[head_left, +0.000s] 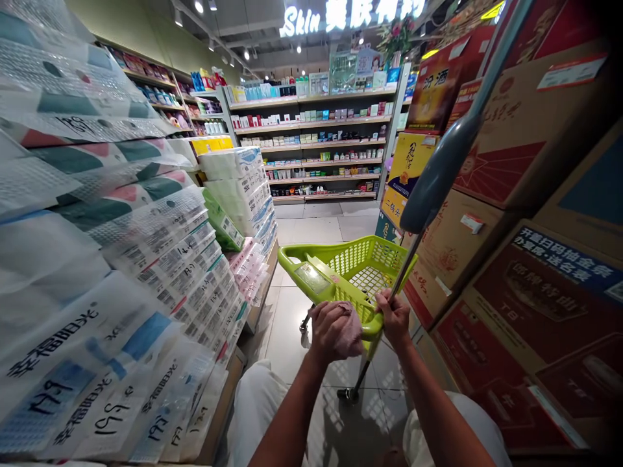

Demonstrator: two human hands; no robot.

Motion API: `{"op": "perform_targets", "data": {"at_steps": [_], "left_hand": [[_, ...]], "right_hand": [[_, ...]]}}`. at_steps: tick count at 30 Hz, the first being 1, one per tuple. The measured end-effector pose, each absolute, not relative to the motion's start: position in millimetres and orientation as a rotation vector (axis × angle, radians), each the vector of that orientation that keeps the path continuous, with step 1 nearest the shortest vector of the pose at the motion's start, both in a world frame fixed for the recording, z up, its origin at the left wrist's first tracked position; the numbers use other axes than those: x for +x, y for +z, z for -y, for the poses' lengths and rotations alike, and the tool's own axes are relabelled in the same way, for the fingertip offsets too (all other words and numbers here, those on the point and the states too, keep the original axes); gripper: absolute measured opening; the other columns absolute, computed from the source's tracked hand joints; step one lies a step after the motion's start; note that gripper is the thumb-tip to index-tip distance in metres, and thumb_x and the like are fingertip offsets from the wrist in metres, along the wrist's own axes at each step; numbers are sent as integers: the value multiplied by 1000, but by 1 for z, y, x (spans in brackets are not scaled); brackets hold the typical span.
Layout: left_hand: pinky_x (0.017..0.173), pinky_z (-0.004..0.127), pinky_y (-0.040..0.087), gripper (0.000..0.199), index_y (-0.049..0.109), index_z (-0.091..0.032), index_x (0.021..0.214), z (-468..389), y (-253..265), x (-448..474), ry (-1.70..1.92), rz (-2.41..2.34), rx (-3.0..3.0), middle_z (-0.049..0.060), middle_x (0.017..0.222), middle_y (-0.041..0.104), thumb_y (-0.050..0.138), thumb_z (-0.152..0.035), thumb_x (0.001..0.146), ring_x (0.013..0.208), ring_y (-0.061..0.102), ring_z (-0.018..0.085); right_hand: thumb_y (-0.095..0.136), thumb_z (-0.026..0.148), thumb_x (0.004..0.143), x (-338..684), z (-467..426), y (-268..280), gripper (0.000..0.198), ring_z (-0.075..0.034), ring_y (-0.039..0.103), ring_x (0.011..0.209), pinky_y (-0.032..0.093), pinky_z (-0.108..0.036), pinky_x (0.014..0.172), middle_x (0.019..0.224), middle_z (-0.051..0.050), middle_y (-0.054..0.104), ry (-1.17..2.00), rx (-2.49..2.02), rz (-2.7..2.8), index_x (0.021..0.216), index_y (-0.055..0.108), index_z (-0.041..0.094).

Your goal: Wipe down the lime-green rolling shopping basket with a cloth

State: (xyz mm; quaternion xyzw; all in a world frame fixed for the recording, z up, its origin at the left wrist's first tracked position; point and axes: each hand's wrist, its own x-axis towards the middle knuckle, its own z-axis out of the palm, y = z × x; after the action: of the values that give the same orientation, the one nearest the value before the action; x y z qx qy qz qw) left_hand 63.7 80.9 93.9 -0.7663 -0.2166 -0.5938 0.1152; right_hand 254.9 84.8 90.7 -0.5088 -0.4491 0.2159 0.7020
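Grey pole [440, 178] runs up close to cam, R hand [396, 319] clamped round it beside green cart [353, 293], L hand [325, 331] bunching cloth [352, 334] by cart handle [374, 325], prob. mid-wipe, done vs. left unclear.

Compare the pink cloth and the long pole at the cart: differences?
- Shape: the pink cloth is bunched and soft-looking; the long pole is straight and rigid-looking.
- Color: the cloth is dusty pink; the pole has a metallic shaft with a wide grey-blue section.
- Holder: the left hand has the cloth; the right hand has the pole.

Shared: both are held near the near end of the green cart.
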Motion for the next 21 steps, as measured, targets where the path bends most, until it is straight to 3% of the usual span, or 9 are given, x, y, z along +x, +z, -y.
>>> {"op": "perform_targets", "data": {"at_steps": [3,7,12,16,21], "left_hand": [[109,50,52,30,65,-22,112,-112,99,42,-1805,670,-2256,12,109,77,51,-41,95,114,73,27],[111,51,51,30,68,-20,113,-136,117,30,-2051,1062,-2035,12,115,75,49,-39,100,121,69,26],[114,50,48,19,72,-25,99,-127,144,29,-1859,1012,-2378,6,100,78,60,-37,91,108,73,25],[113,48,48,22,75,-26,101,-125,158,26,-1653,977,-2574,5,104,79,63,-37,87,108,73,25],[101,47,54,19,74,-22,97,-140,157,38,-1841,1326,-2309,6,96,77,65,-38,92,96,72,24]], "right_hand": [[72,58,82,258,-87,87,44,-13,48,50,40,-28,54,51,3,55,525,-1117,987,62,59,22],[74,57,81,258,-91,85,45,-13,48,51,39,-27,53,51,3,54,564,-1086,990,59,56,22],[73,57,81,265,-91,86,47,-12,46,50,39,-28,54,50,4,52,574,-1056,1017,57,55,22],[73,56,81,280,-90,89,47,-12,47,52,39,-28,55,51,3,53,593,-1023,1035,55,54,22],[71,55,81,290,-90,100,43,-13,47,55,40,-28,58,52,4,52,537,-1057,997,60,54,22]]}}
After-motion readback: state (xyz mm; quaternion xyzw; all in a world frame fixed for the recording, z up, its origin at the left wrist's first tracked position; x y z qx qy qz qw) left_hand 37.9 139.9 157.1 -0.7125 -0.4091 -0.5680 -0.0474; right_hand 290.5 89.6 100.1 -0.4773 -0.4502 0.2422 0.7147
